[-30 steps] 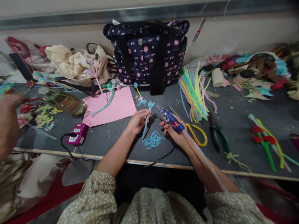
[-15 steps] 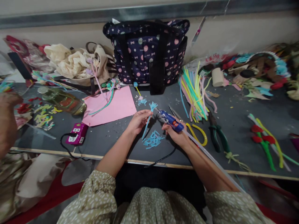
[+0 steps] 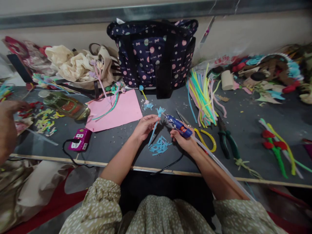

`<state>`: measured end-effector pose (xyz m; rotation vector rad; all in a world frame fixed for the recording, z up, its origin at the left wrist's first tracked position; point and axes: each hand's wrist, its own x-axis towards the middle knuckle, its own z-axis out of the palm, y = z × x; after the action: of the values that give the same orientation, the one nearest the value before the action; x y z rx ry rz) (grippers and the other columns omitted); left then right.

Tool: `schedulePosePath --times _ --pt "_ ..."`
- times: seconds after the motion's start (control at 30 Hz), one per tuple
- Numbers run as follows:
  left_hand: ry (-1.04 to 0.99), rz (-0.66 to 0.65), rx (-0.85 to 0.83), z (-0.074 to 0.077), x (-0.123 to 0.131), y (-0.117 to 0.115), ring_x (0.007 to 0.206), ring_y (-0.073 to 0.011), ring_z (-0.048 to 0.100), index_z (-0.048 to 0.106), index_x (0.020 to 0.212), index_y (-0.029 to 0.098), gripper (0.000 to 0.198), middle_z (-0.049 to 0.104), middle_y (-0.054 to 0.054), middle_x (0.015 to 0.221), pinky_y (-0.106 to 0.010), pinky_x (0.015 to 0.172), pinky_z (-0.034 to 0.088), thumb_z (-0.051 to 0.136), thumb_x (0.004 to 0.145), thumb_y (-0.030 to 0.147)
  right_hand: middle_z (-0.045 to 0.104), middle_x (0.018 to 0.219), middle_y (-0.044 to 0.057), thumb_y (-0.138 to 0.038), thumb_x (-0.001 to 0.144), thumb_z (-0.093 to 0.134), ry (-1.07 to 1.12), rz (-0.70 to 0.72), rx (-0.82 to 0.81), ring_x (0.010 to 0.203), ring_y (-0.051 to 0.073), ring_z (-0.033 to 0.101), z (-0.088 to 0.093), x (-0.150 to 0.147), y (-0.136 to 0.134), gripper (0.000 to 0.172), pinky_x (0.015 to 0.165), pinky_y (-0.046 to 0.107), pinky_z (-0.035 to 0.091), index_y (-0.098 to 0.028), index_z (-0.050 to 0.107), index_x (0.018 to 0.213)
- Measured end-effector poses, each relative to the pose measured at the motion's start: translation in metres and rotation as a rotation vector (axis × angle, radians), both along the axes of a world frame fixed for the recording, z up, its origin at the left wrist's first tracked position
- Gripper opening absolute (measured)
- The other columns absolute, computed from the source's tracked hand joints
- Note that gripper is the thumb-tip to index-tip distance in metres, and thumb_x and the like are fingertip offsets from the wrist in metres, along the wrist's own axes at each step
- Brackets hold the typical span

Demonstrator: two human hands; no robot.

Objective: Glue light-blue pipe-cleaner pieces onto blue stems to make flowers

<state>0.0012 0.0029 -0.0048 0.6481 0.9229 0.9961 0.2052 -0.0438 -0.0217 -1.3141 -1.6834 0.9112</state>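
Between the fingertips of my left hand (image 3: 145,126) is a blue pipe cleaner flower (image 3: 160,111), its stem slanting down past my fingers. My right hand (image 3: 183,139) grips a blue hot glue gun (image 3: 176,125), whose nozzle points at the flower head, very near or touching it. A long clear glue stick (image 3: 216,159) sticks out of the gun's back and runs along my right forearm. Just below my hands lies a pile of short blue pipe cleaner pieces (image 3: 160,145). Scissors with yellow handles (image 3: 209,139) rest beside my right hand.
Green-handled pliers (image 3: 228,143) and a bundle of pipe cleaners (image 3: 202,97) lie to the right. A pink sheet (image 3: 122,110), a bottle (image 3: 65,105) and a purple power socket (image 3: 80,140) are on the left. Another person's hand (image 3: 9,120) reaches in at far left. A patterned bag (image 3: 151,55) stands behind.
My two hands, the flower and the glue gun stay almost in place. At the far left, the other person's hand has shifted slightly to the right and down, near the red pieces.
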Motion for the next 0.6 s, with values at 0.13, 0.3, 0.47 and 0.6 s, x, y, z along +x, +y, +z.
schedulePosePath --times 0.13,0.3,0.47,0.6 --pt "0.008 -0.005 0.008 -0.001 0.000 0.000 0.049 -0.0047 0.048 0.071 0.075 0.013 0.026 0.059 0.002 0.060 -0.018 0.049 0.034 0.084 0.064 0.031 0.059 0.059 -0.001 -0.061 0.082 0.062 0.061 -0.030 -0.028 0.055 0.018 0.057 0.003 -0.002 0.000 0.037 0.052 0.030 0.047 -0.025 0.060 0.081" --pt "0.003 -0.014 0.015 -0.004 -0.001 0.001 0.049 -0.0047 0.049 0.071 0.076 0.013 0.024 0.059 0.002 0.060 -0.018 0.049 0.035 0.084 0.066 0.031 0.056 0.057 -0.003 -0.059 0.080 0.066 0.074 -0.030 -0.037 0.055 0.017 0.055 0.006 -0.003 -0.001 0.036 0.053 0.029 0.046 -0.024 0.058 0.081" --pt "-0.002 -0.011 0.005 -0.003 -0.001 0.000 0.050 -0.0048 0.050 0.071 0.076 0.014 0.025 0.060 0.002 0.062 -0.018 0.049 0.035 0.084 0.065 0.031 0.056 0.057 -0.004 -0.058 0.082 0.065 0.028 -0.005 -0.025 0.054 0.016 0.054 0.013 -0.002 -0.001 0.036 0.055 0.028 0.045 -0.023 0.062 0.090" --pt "0.003 -0.006 0.010 0.001 0.000 0.000 0.049 -0.0046 0.048 0.070 0.075 0.013 0.025 0.059 0.002 0.060 -0.018 0.049 0.034 0.085 0.064 0.031 0.055 0.056 -0.004 -0.058 0.082 0.064 -0.042 0.021 -0.017 0.053 0.015 0.054 0.018 -0.001 -0.001 0.035 0.055 0.027 0.043 -0.023 0.059 0.085"
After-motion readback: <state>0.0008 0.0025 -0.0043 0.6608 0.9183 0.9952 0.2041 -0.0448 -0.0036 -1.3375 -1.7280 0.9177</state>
